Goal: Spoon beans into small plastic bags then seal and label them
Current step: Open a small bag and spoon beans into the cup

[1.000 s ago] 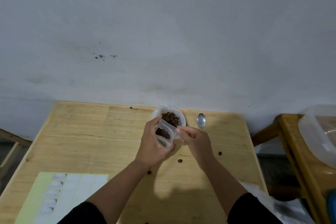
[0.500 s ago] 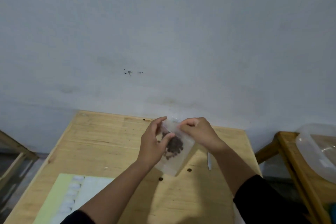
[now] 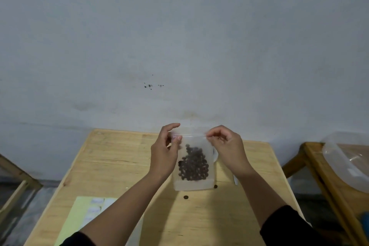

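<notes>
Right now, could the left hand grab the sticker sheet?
Probably not yet. The left hand is pinching the bag of beans at its top, with the right hand. The sticker sheet lies uncovered, close below, so letting go first should free the way.

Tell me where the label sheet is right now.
In the head view, the label sheet lies flat on the table at its near left, just left of the left forearm and below-left of the bag both hands hold up.

Left hand [image 3: 164,158] pinching; right hand [image 3: 227,147] pinching
</notes>
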A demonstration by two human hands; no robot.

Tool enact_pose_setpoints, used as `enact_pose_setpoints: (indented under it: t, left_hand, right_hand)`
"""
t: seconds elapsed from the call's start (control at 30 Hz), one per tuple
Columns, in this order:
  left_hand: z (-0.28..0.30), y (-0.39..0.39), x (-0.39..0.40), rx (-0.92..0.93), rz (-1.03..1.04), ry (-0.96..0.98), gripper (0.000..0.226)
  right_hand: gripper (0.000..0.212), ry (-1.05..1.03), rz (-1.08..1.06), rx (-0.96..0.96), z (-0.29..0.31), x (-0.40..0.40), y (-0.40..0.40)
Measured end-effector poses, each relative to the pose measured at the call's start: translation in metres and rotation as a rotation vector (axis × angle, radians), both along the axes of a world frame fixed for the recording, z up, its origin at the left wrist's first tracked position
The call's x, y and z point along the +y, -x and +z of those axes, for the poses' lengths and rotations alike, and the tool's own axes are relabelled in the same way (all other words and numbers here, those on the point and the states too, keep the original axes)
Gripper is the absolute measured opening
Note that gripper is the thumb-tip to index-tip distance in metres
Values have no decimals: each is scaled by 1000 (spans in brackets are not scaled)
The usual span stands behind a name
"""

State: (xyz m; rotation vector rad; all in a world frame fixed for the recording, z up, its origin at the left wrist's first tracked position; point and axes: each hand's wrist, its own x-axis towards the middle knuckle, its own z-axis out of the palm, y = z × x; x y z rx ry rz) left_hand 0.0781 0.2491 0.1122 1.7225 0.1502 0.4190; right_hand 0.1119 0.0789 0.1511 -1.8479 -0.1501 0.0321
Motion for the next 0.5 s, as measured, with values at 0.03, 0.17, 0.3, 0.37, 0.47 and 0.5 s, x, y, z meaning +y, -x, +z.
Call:
enact_pose_setpoints:
  t: [0.03,0.17,0.3,0.37,0.47,0.5]
  left_hand:
    - [2,0,3,-9,-31,-25,28]
    - [13,0,15,-45,-139,-86,28]
    - [22,-1,21,-13,-167,-113,26]
    - [23,-3,24,-2,-154,-111,24]
    - [26,-2,25,13,-125,-107,22]
    - [27,-1,24,21,-110,-102,22]
  right_hand:
    - [9,-1,1,-8,2,0,-1]
    - [11,33,19,-24,7,4,-1]
    - [10,19,33,-3,10,10,1]
    - [11,8,39,8,13,12,2]
    - [17,6,30,-5,15,18,2]
    - [20,14,13,-17,15,20,2]
